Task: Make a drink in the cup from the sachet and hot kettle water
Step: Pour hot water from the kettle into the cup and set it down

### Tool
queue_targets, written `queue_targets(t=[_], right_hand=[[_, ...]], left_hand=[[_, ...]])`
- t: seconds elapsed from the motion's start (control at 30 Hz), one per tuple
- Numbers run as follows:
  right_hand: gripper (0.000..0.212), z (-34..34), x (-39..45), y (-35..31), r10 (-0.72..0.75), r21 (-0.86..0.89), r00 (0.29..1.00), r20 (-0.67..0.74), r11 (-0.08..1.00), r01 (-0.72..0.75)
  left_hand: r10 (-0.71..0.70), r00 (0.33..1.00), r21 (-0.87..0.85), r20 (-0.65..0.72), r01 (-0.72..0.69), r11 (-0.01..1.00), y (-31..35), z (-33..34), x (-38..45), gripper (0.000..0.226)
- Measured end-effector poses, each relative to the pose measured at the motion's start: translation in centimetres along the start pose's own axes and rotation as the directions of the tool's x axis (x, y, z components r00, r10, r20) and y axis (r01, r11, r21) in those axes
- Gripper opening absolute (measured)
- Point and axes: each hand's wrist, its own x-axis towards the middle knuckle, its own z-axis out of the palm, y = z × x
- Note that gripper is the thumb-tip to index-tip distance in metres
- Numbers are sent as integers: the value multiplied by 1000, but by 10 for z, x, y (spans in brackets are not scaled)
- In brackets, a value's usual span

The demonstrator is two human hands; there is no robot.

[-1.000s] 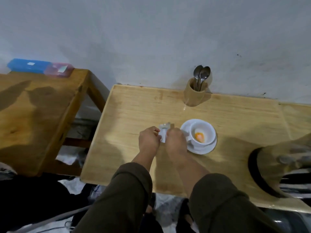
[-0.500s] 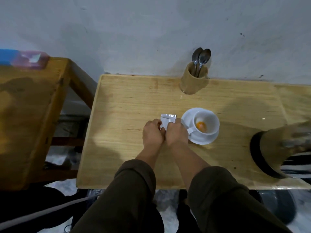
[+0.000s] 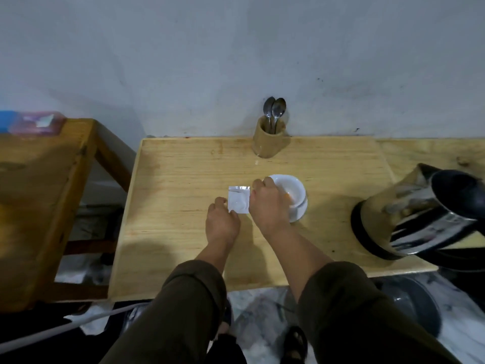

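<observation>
1. Above the light wooden table (image 3: 168,211), more of the sachet (image 3: 238,203) showing than half a second ago: then only its top strip peeked over the knuckles, now nearly the whole silver square.
2. Left hand (image 3: 222,224) pulled back and lower, pinching the sachet's near left corner.
3. Right hand (image 3: 267,206) closed on the sachet's right edge, now overlapping the cup (image 3: 288,189) on its saucer (image 3: 299,214).
4. Between the two hands, sachet held flat, just left of the cup.
5. At far right, kettle (image 3: 425,214) well apart; by the wall, spoon holder (image 3: 268,140).
</observation>
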Motion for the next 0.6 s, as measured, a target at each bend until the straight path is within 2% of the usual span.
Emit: queue_targets(t=[0.07, 0.1, 0.2, 0.3, 0.4, 0.5, 0.6], right_hand=[[11, -13, -9, 17, 18, 10, 988, -155, 1000, -16], [17, -21, -16, 26, 25, 12, 978, -206, 1000, -23], [15, -50, -35, 60, 79, 51, 929, -361, 997, -65], [19, -68, -56, 103, 73, 55, 915, -398, 997, -56], [23, -83, -82, 152, 111, 13, 895, -433, 993, -117], [24, -95, -105, 200, 158, -9, 879, -450, 983, -182], [26, -101, -126, 240, 222, 35, 862, -456, 972, -232]], left_hand=[[-11, 999, 21, 45, 10, 1000, 5, 6, -18, 45], [-20, 997, 39, 75, 17, 999, 8, 11, -28, 47], [-6, 989, 114, 146, -11, 993, 15, 37, -54, 46], [14, 967, 254, 254, -81, 964, 24, 73, -84, 48], [20, 946, 413, 323, -160, 896, 28, 113, -107, 52], [-11, 933, 474, 359, -172, 863, 37, 147, -121, 54], [-15, 913, 589, 407, -250, 768, 48, 164, -133, 51]])
